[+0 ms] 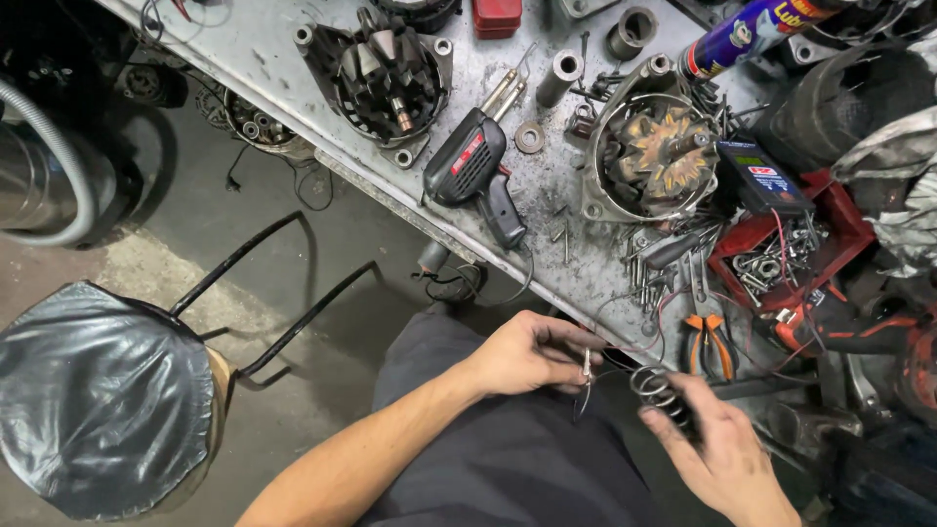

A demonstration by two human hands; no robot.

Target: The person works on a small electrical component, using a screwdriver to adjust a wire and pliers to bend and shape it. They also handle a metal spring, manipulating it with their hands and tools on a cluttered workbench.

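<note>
My left hand (pixel 532 353) pinches a small thin metal part (pixel 587 368), held upright over my lap, with dark wires trailing from it. Just to its right, my right hand (pixel 717 449) grips a coiled metal ring part (pixel 656 386). Both hands hover below the front edge of the grey workbench (pixel 293 59). Orange-handled pliers (pixel 711 342) lie on the bench edge just above my right hand.
On the bench lie a black and red soldering gun (pixel 476 171), two alternator housings (pixel 383 78) (pixel 652 156), a blue meter (pixel 761 178), a red tray of bolts (pixel 781 256), a spray can (pixel 747 31) and loose screws. A stool covered in black plastic (pixel 102 395) stands at lower left.
</note>
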